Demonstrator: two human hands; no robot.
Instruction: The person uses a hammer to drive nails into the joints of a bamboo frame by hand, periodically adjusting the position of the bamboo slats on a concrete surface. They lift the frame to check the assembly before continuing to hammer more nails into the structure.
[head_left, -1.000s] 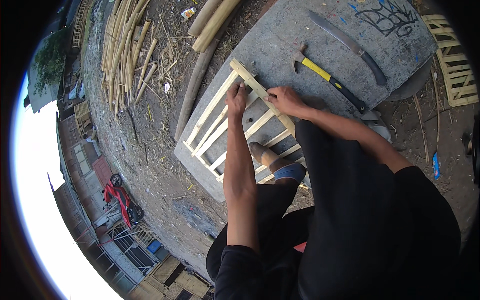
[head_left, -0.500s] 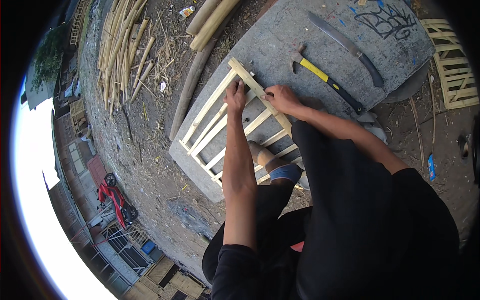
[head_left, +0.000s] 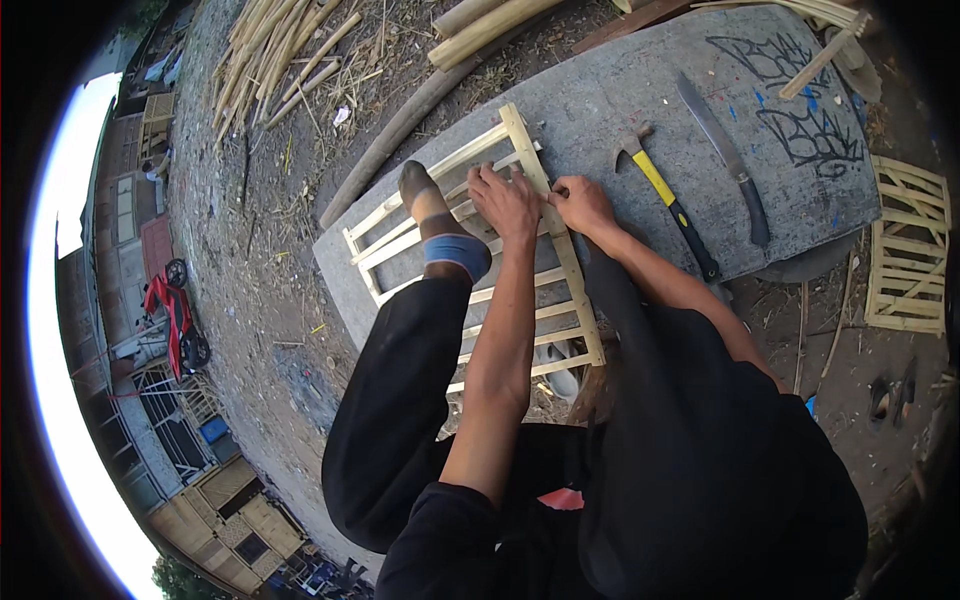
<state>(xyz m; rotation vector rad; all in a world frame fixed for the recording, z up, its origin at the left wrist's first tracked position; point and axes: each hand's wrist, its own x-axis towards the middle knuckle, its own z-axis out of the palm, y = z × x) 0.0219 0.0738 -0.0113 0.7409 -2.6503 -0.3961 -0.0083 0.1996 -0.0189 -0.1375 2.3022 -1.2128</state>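
Observation:
A slatted wooden frame (head_left: 583, 300), pale like bamboo, lies on a grey slab. My right hand (head_left: 585, 207) is at the frame's long rail, thumb and fingers pinched together; what they hold, if anything, is too small to make out. Just left of it, my left hand (head_left: 505, 203) rests over the slats near the same rail, its fingers bent and spread apart. My foot (head_left: 425, 195), with a blue band at the ankle, presses on the slats. To the right lie a hammer (head_left: 662, 185) with a yellow and black handle and a machete (head_left: 722, 150) with a dark handle.
The slab (head_left: 590, 90) bears black scrawls at its far right. A second slatted frame (head_left: 908, 245) leans at the right edge. Bamboo strips (head_left: 275, 55) and thick poles (head_left: 490, 35) lie on the ground beyond. A red motorcycle (head_left: 178, 318) stands far left.
My foot has swung up onto the slats, and the frame has turned and shifted a little. My left hand has gone from a closed grip beside the rail to spread fingers. The view has turned.

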